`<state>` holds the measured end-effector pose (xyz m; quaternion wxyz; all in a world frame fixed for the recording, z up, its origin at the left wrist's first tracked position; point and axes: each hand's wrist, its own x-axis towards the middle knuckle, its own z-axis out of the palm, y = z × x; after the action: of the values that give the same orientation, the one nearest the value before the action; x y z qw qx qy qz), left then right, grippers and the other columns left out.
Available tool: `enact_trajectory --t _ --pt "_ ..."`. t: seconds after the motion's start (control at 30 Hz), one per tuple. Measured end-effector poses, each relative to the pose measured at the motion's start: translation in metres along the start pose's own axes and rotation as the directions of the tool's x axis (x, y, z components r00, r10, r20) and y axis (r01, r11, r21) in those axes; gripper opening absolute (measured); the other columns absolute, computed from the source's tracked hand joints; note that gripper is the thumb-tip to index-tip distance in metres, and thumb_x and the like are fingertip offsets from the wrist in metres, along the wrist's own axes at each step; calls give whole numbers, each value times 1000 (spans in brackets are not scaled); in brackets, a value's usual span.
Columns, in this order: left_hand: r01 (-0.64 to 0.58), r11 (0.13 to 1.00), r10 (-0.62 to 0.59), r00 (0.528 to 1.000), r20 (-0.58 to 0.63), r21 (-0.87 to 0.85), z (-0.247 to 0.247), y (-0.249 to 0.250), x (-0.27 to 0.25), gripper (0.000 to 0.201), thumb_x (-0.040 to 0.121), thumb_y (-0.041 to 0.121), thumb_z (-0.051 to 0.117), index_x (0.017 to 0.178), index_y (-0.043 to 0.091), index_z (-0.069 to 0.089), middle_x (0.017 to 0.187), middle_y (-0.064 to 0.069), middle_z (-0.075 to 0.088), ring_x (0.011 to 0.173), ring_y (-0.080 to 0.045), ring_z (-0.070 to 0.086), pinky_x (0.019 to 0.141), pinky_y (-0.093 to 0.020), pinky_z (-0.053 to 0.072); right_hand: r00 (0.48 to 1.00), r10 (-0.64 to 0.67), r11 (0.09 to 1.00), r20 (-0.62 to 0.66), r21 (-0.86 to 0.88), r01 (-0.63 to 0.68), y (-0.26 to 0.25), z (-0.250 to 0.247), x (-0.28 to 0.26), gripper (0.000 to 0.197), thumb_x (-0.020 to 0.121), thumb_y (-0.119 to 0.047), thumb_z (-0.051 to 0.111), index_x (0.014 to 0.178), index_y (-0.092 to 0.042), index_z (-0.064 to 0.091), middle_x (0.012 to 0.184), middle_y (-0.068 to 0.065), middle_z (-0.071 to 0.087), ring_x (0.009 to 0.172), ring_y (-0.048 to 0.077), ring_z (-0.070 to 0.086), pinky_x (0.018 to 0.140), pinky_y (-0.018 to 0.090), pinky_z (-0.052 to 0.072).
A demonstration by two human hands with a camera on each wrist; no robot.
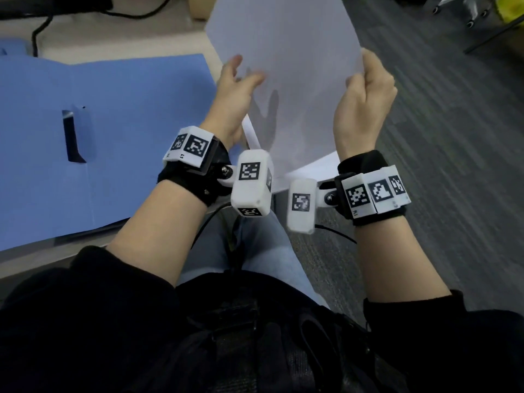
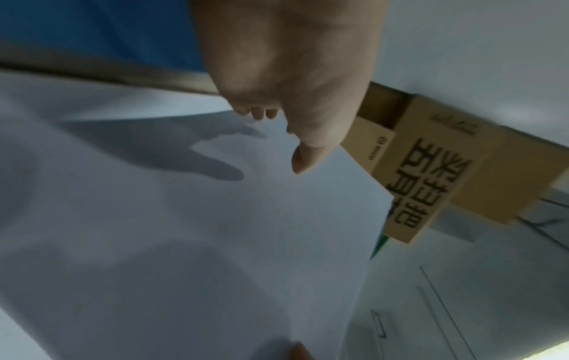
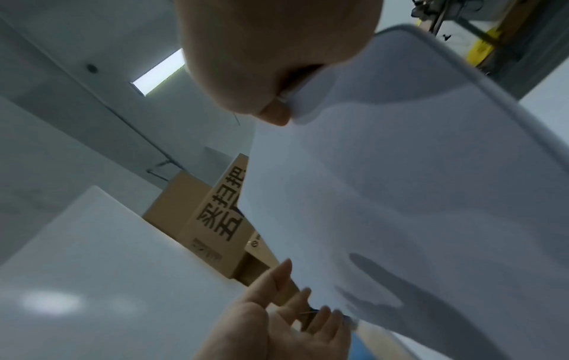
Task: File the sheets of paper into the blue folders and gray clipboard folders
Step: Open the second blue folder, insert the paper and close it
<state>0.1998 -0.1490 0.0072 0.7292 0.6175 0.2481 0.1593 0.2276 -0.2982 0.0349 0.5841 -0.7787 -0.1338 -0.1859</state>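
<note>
A white sheet of paper [image 1: 289,66] [image 2: 215,231] [image 3: 400,182] is held up in front of me, past the table's right end. My right hand [image 1: 365,89] [image 3: 274,109] pinches its right edge between thumb and curled fingers. My left hand [image 1: 241,78] [image 2: 277,126] [image 3: 295,304] is spread at the sheet's left edge, fingers straight, thumb lying on the near face. More white paper edges [image 1: 312,168] show just below the held sheet, by my wrists. An open blue folder [image 1: 113,137] [image 2: 92,29] lies flat on the table to the left. No gray clipboard folder is in view.
The beige table [image 1: 85,49] carries a black cable [image 1: 37,32] at its back. A cardboard box [image 2: 446,175] [image 3: 209,219] stands beyond the paper. Gray carpet [image 1: 453,165] spreads to the right, with chair castors [image 1: 453,9] at the top right.
</note>
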Motion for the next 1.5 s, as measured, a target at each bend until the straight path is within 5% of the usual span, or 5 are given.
enact_trajectory --t 0.33,0.57,0.83,1.1,1.5 --pt "-136 986 125 986 -110 -92 -73 34 0 24 96 27 48 114 12 51 108 -2 59 91 -18 59 72 -25 49 998 -62 851 2 523 52 -47 23 -5 39 73 10 35 97 5 65 73 -5 56 72 13 46 67 28 37" --pt "-546 838 523 799 -298 9 -123 69 -23 2 88 7 48 90 8 49 89 -10 51 83 -18 48 81 -28 44 969 -103 809 223 585 -49 -62 48 -16 35 67 16 41 65 -16 52 54 -17 42 55 4 32 54 16 29" --pt "-432 882 471 822 -321 189 -138 45 -61 19 102 16 30 106 25 46 104 15 47 93 21 47 88 -2 35 856 181 758 485 485 -435 -50 85 -44 12 65 3 65 68 -9 62 55 -9 64 55 8 59 58 21 49" --pt "-493 852 516 739 -433 175 -147 56 -77 27 102 13 27 85 33 35 82 21 36 72 20 42 81 -7 38 902 93 712 421 605 -356 -60 101 -45 15 77 3 71 82 -11 65 76 -3 71 80 18 67 84 38 55" --pt "-311 914 403 768 -497 260 -155 25 -81 31 104 16 24 85 34 41 84 24 43 72 28 45 75 2 34 841 161 749 517 490 -445 -46 112 -62 12 80 -3 71 73 -12 68 67 -9 70 69 10 65 69 26 53"
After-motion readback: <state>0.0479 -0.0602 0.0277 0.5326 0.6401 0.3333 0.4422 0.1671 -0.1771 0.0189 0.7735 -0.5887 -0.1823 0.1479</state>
